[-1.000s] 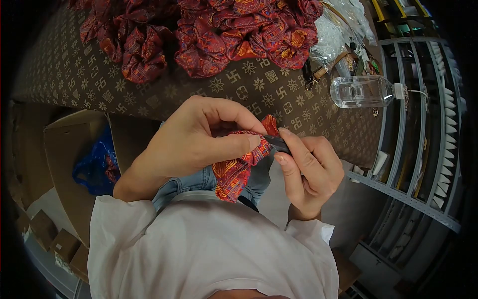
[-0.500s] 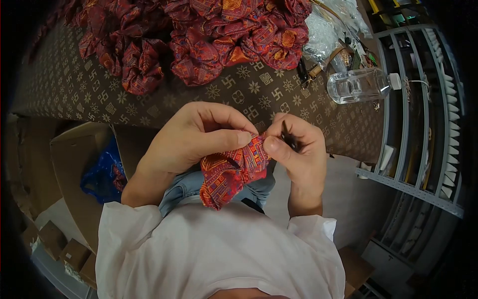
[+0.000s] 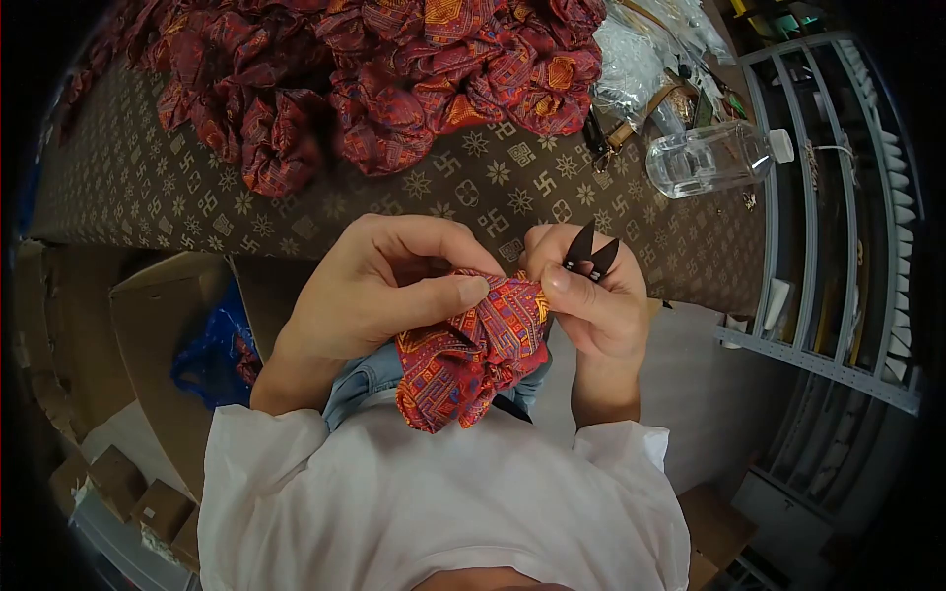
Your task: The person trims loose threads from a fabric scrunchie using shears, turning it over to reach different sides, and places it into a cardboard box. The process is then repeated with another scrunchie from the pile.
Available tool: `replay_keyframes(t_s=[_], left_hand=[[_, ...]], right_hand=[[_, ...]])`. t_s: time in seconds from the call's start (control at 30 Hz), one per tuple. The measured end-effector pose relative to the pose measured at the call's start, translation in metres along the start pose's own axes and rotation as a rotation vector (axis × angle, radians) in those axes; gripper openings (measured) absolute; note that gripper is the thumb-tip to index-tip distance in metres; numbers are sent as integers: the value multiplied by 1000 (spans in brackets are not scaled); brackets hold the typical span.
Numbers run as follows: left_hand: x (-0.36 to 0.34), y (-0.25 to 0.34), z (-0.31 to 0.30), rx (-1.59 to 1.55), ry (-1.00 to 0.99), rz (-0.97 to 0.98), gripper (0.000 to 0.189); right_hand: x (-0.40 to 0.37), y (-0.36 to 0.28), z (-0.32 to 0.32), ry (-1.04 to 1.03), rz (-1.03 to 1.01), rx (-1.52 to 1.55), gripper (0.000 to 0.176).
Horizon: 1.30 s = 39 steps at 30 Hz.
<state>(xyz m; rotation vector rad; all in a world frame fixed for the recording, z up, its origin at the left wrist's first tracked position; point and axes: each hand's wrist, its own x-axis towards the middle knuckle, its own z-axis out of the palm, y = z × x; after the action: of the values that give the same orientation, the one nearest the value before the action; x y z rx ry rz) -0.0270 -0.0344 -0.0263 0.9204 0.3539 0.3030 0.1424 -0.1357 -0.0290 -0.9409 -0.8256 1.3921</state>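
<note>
Between my hands hangs a red scrunchie (image 3: pixel 458 360) of woven-pattern cloth, gathered and loose at its lower end. My left hand (image 3: pixel 379 286) pinches its upper edge between thumb and fingers. At the other side of that edge, my right hand (image 3: pixel 596 295) pinches the cloth with thumb and forefinger. Black thread snips (image 3: pixel 588 256) are also held in my right hand, their two blades pointing up and spread apart. The snips' handles are hidden in the palm.
A heap of similar scrunchies (image 3: pixel 384 108) covers the back of the brown patterned tablecloth (image 3: pixel 463 207). A clear bottle (image 3: pixel 709 160) lies at the right, near plastic bags (image 3: pixel 636 74). Metal shelving (image 3: pixel 823 345) stands right; a cardboard box (image 3: pixel 163 345) with a blue bag (image 3: pixel 212 360) is left.
The scrunchie has turned and spread out, showing more of its folds. The snips' blades have swung up into plainer view above my right hand. Both hands keep pinching the cloth.
</note>
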Motion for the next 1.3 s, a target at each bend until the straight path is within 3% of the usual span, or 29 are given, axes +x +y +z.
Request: replay_keyframes(t_s=[0.23,0.3,0.33,0.4,0.5,0.6,0.77,0.83,0.97,1.3], left_hand=[[2,-6,-4,138,-21,152,16],[3,-8,-2,77,81,130,40],[3,-9,-2,78,81,132,40],[3,-12,-2,229,73,159,58],[4,-14,-6,157,162,69,59],[5,-14,-10,61,238,76,57],[8,-21,-17,-5,288,146,53],[10,-28,-27,-91,336,243,43],[10,-26,-30,-211,376,330,37],[10,-21,-22,-299,299,278,44]], right_hand=[[0,0,-3,-6,-4,-88,14],[1,1,2,150,-98,-259,14],[1,3,4,150,-99,-259,14],[2,6,7,312,-127,-360,13],[7,6,10,440,-126,-236,13],[10,11,-1,539,-220,-287,30],[15,22,2,378,-174,-197,35],[13,27,-4,305,2,113,36],[13,30,-18,273,-68,364,32],[13,31,-21,243,-189,416,30]])
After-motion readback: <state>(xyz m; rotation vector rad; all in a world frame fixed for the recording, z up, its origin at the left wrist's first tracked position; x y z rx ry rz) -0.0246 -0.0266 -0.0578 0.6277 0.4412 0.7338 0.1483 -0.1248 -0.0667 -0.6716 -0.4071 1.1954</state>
